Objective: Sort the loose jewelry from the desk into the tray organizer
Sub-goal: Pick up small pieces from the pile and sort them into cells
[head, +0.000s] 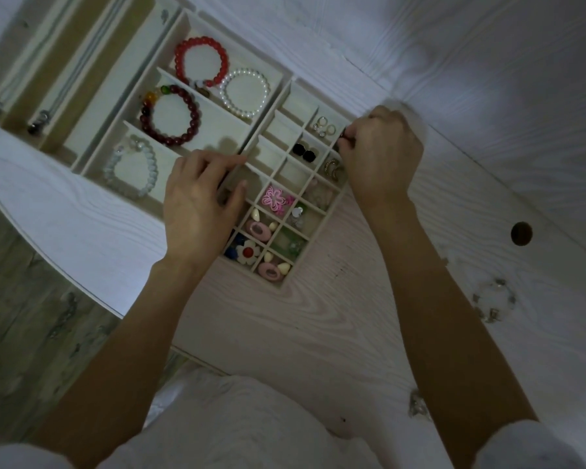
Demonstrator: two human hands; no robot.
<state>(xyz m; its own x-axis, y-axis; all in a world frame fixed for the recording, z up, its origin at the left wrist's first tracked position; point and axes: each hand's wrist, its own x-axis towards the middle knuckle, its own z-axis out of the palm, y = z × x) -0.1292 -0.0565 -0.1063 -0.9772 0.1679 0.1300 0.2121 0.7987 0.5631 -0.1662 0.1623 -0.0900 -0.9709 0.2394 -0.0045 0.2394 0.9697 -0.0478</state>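
Dark-red earring (344, 134) pinched in right hand (381, 154) above tray organizer (322, 216); left hand (200, 204) lies relaxed.

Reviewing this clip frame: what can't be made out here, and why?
- Head view: the small dark red piece pinched by the right hand is mostly covered by its fingers; type unclear.
- Grid tray cells under the left hand are hidden.
- Loose pieces on the desk are dim and blurred.
- Necklace pendants at left are too small.

Single head-worn view, looking steeply down, close over desk (318, 333) and tray organizer (286, 96)
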